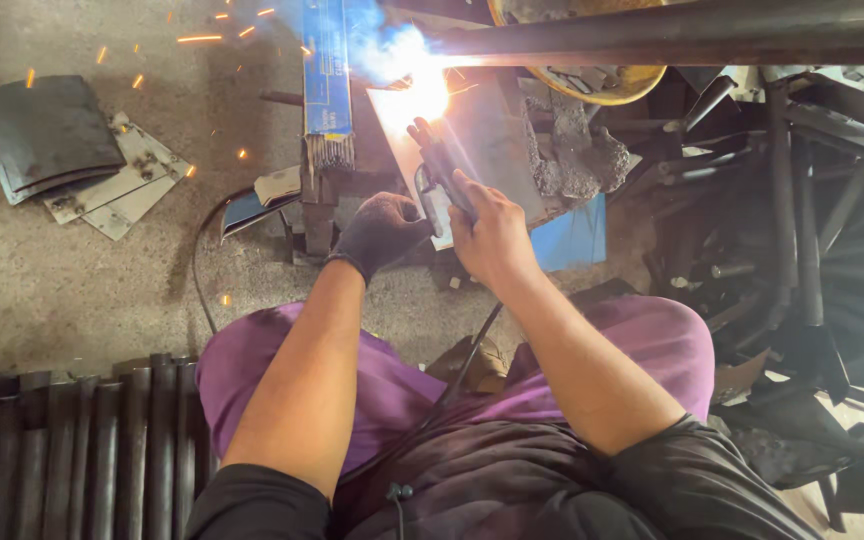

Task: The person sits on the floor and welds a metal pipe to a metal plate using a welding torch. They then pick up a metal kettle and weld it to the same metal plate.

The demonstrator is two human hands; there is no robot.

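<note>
My right hand (492, 232) is bare and grips the dark handle of a welding electrode holder (439, 155), which points up toward a bright white arc (422, 95). The arc burns where a flat metal plate (492, 140) meets a long dark steel pipe (672, 40) running across the top. My left hand (380, 232) wears a dark knit glove and rests against the holder just left of my right hand, steadying it. Sparks fly off to the upper left, and bluish smoke rises above the arc. A black cable (467, 365) runs from the holder down between my knees.
A blue box of welding rods (328, 75) stands left of the arc. Curved dark plates and flat metal sheets (72, 150) lie on the concrete floor at left. Several dark pipes (72, 450) lie at lower left. Scrap steel bars (802, 200) pile up at right.
</note>
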